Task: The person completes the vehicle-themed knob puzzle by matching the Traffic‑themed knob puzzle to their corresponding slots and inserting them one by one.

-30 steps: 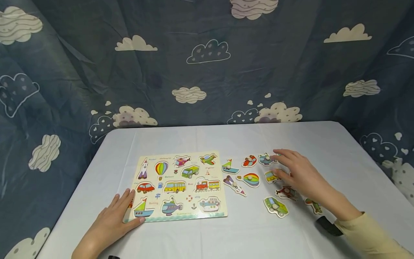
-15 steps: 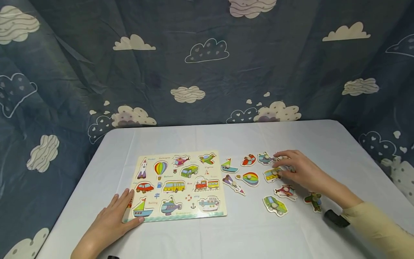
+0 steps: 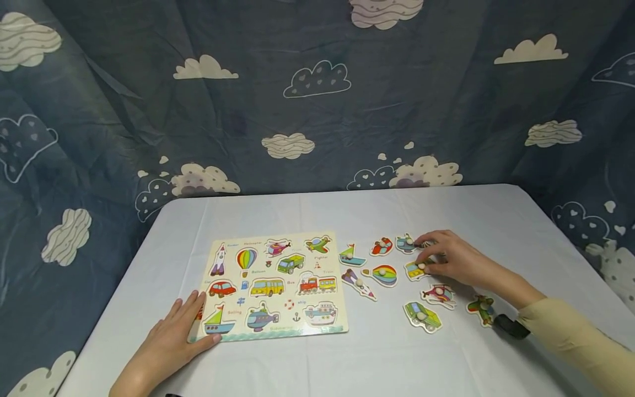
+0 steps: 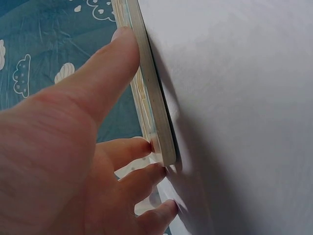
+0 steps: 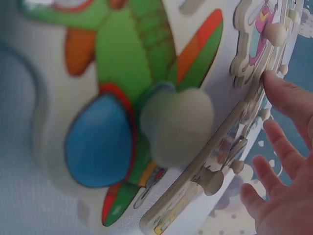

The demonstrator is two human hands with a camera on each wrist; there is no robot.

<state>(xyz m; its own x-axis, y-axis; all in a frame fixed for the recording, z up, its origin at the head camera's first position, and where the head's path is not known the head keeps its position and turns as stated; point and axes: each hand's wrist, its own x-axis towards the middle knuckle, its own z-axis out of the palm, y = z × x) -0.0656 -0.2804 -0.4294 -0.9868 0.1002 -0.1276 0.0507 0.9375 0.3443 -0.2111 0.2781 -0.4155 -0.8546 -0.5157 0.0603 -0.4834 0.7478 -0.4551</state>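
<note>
A wooden puzzle board (image 3: 292, 306) with printed vehicles lies on the white table. My left hand (image 3: 159, 342) rests at its lower left corner, fingers along the left edge and thumb on the front edge; in the left wrist view the thumb (image 4: 110, 63) presses the board's side (image 4: 154, 93). To the right of the board, my right hand (image 3: 458, 262) pinches the knob of a yellow bus puzzle piece (image 3: 413, 270) with thumb and index finger. Just behind those fingers is a submarine piece (image 3: 404, 243). The hand partly hides other pieces.
Around the right hand lie knobbed pieces: a helicopter (image 3: 439, 295), a green truck (image 3: 421, 317), a plane (image 3: 481, 310), a balloon (image 3: 384, 274), a rocket (image 3: 358, 283), a sailboat (image 3: 351, 255) and a red car (image 3: 382, 246). A cloud-patterned cloth (image 3: 317, 121) hangs behind the table.
My right hand has come down slightly to the yellow bus piece, and its fingers have closed in around the knob. The left hand and the board stay where they were.
</note>
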